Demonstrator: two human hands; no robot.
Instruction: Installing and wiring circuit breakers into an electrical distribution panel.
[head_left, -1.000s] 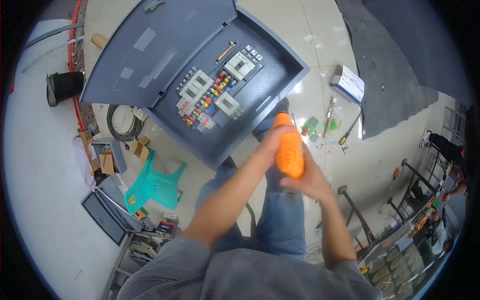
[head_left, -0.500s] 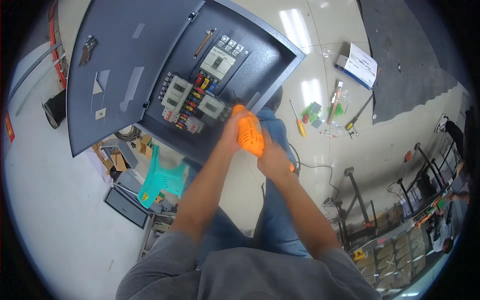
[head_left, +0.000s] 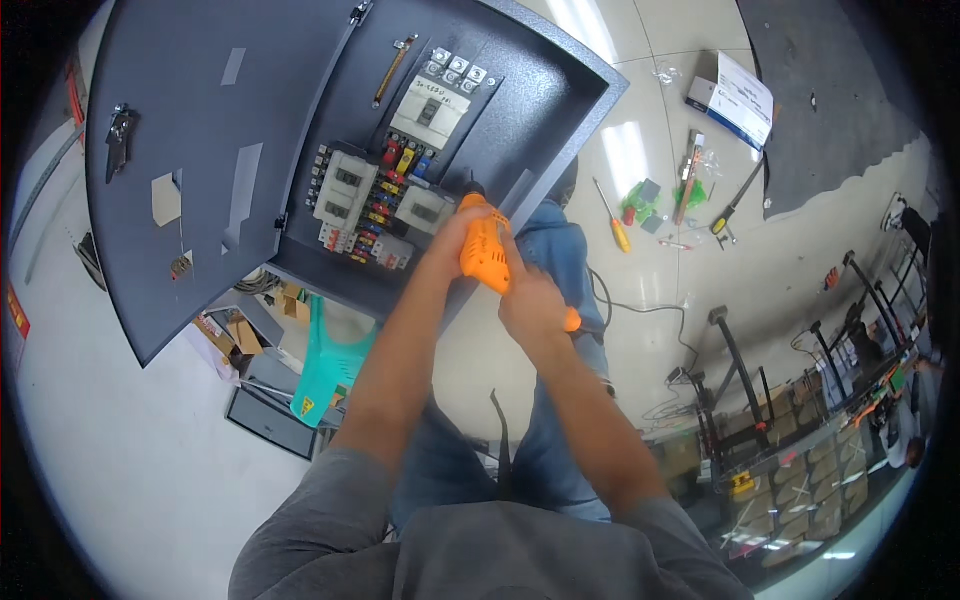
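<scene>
I see the grey electrical cabinet lying open on the floor just beyond both hands, its door swung out well to the left of my left hand. Inside it, just ahead of the left hand, sit the white breakers with rows of coloured wire terminals between them. Near my left forearm, lower down, a teal plastic stool stands among clutter. I hold the orange power drill between both hands: the left hand is wrapped around the front of its body, fingers curled closed on it, and the right hand is clenched around the grip behind, so the drill's nose points into the cabinet beside the right-hand breaker. Its black cord trails off to the right of my right hand. Farther to the right, well apart from that hand, a yellow-handled screwdriver, pliers and small green parts lie on the floor.
</scene>
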